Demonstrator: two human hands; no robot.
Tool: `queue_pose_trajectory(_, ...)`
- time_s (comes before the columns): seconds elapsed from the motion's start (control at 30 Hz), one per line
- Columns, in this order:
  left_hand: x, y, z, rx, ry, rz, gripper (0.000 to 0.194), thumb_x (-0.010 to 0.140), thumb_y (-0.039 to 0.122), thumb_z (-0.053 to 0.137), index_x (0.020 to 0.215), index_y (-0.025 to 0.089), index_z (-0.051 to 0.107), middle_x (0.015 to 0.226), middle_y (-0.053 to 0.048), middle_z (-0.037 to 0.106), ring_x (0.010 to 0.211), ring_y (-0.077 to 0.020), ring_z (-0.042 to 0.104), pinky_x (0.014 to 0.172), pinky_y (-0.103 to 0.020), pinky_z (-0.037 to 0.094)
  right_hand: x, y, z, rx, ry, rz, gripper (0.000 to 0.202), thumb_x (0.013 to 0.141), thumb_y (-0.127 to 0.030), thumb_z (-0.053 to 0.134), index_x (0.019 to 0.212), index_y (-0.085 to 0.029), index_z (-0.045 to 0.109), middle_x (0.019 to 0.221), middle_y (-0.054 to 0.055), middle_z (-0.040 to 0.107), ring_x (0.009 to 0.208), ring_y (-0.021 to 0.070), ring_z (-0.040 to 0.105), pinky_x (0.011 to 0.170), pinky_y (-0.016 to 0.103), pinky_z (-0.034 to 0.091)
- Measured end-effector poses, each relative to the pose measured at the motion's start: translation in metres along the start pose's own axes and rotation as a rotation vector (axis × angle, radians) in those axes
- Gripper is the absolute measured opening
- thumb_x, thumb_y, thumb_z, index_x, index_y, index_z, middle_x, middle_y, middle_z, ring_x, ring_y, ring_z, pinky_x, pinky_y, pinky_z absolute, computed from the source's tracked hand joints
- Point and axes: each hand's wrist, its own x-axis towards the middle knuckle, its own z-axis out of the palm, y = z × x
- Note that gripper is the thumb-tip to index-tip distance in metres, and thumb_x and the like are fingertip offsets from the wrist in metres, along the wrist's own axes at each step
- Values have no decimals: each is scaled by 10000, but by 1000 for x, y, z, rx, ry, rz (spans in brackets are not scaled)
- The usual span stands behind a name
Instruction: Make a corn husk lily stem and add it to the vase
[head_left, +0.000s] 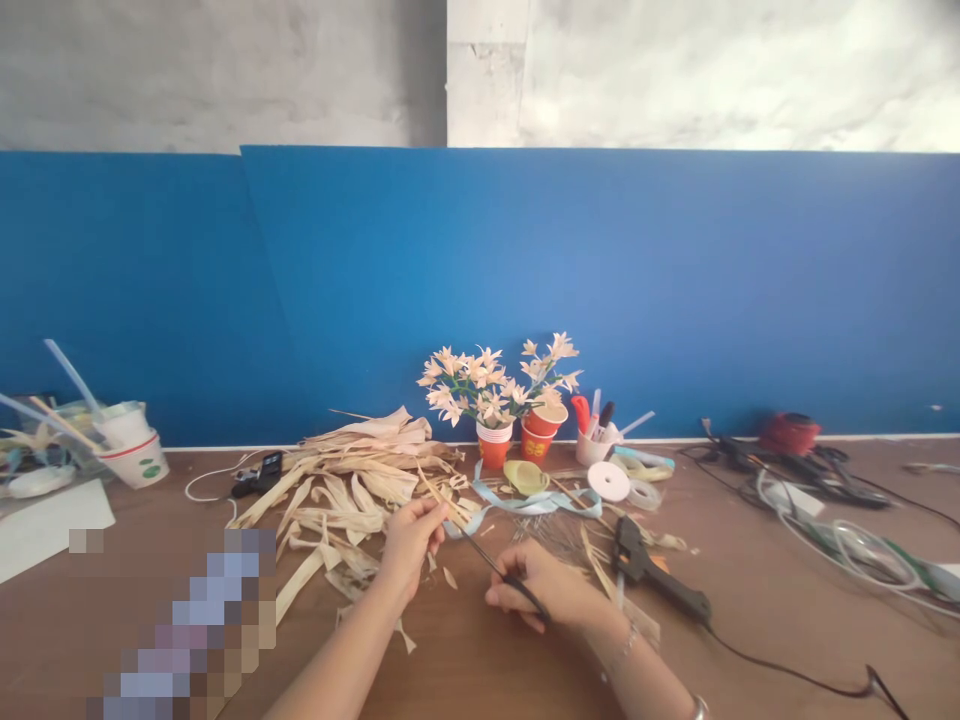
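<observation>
My left hand [409, 548] is closed in a pinch on a narrow pale strip of dried husk [433, 488], which sticks up past the fingertips. Scissors with dark handles [534, 600] are in my right hand [551, 582], fingers wrapped round the loops. Their blades [480, 550] point up and left, close to the strip; I cannot tell whether they touch it. Left of and beyond my left hand lies a heap of dried husks [367, 480]. Small husk scraps [450, 578] are scattered between the hands. A light blue ribbon [525, 503] curls just beyond them.
Husk flowers [480, 375] stand in a red paper cup [494, 450] at the back. A black glue gun [656, 570] with a cord lies right of my right hand. Nearby are a white spool [608, 481] and a green dish [526, 477]. Cables [855, 545] tangle at right; cups [139, 460] stand left.
</observation>
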Motion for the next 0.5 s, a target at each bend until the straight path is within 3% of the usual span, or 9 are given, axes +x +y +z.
queue_pose_trajectory(0.5, -6, -3, 6, -61, 55, -18, 250, 558, 352, 728, 561, 138, 599, 393, 53, 476, 358, -35, 359, 357, -145, 230, 6, 9, 5, 68, 36, -19, 282, 696, -398, 661, 631, -149, 547, 436, -78, 478, 307, 43, 399, 305, 150, 238)
